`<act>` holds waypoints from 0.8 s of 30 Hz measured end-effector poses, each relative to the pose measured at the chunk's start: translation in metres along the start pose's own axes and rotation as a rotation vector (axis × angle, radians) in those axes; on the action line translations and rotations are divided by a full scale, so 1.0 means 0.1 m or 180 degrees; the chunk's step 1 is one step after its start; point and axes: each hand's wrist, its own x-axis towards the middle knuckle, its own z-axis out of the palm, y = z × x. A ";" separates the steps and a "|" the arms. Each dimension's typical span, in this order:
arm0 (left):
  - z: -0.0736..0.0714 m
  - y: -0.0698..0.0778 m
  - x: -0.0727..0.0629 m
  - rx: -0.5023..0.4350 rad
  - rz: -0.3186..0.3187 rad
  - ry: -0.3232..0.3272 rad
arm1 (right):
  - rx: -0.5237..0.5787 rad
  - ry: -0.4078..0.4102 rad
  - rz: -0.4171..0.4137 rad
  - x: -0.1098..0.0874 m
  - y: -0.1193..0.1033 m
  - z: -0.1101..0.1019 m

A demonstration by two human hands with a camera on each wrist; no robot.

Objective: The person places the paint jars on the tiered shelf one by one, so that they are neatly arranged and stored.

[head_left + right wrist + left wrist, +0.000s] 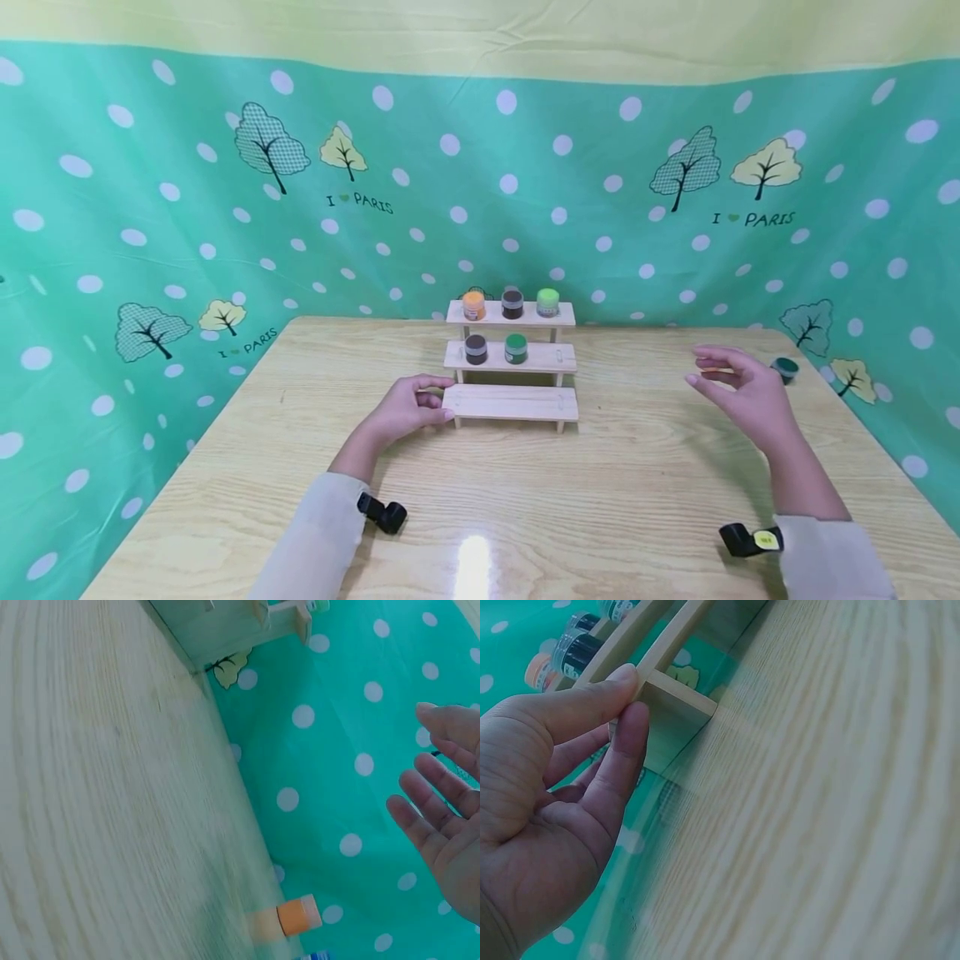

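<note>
A three-step wooden display stand (pixel 510 402) stands on the table. My left hand (pixel 408 407) pinches the left end of its lowest step between thumb and fingers; the left wrist view shows this hand (pixel 570 772) at the step's corner. On the top step sit an orange jar (pixel 474 305), a dark jar (pixel 512 304) and a light green jar (pixel 548 302). The middle step bears a dark jar (pixel 476 349) and a green jar (pixel 516 348). Over the table's right side hovers my right hand (pixel 750 400), fingers loosely bent, holding nothing.
A dark green jar (pixel 785 369) is near the table's right edge, just beyond the right hand. The right wrist view shows an orange jar (pixel 298 915) and part of a blue one (pixel 319 955). A dotted green curtain (pixel 510 183) surrounds the wooden table (pixel 600 508).
</note>
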 end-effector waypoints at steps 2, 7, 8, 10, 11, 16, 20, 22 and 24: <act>0.00 -0.02 0.01 -0.0006 0.0013 0.0017 | -0.0044 0.0017 0.0023 0.00 0.03 -0.03; 0.00 -0.03 0.02 -0.0005 0.0050 0.0041 | -0.0155 0.0084 0.0184 0.00 0.12 -0.11; 0.00 -0.03 0.01 -0.0008 0.0054 0.0037 | -0.0171 0.0092 0.0229 0.00 0.14 -0.13; 0.00 -0.03 0.01 -0.0008 0.0060 0.0022 | -0.0222 0.0097 0.0334 -0.01 0.18 -0.17; 0.00 -0.02 0.02 -0.0008 0.0056 0.0016 | -0.0245 0.0091 0.0375 -0.01 0.20 -0.19; 0.00 -0.03 0.03 0.0011 0.0053 0.0005 | -0.0301 0.0089 0.0529 -0.01 0.28 -0.27; 0.00 -0.04 0.04 0.0002 0.0044 0.0010 | -0.0200 0.0119 0.0583 -0.03 0.35 -0.31; 0.01 -0.04 0.03 0.0011 0.0035 0.0011 | -0.0160 0.0139 0.0597 -0.03 0.38 -0.33; 0.01 -0.02 0.02 0.0028 0.0021 0.0009 | -0.0105 0.0201 0.0674 -0.04 0.43 -0.35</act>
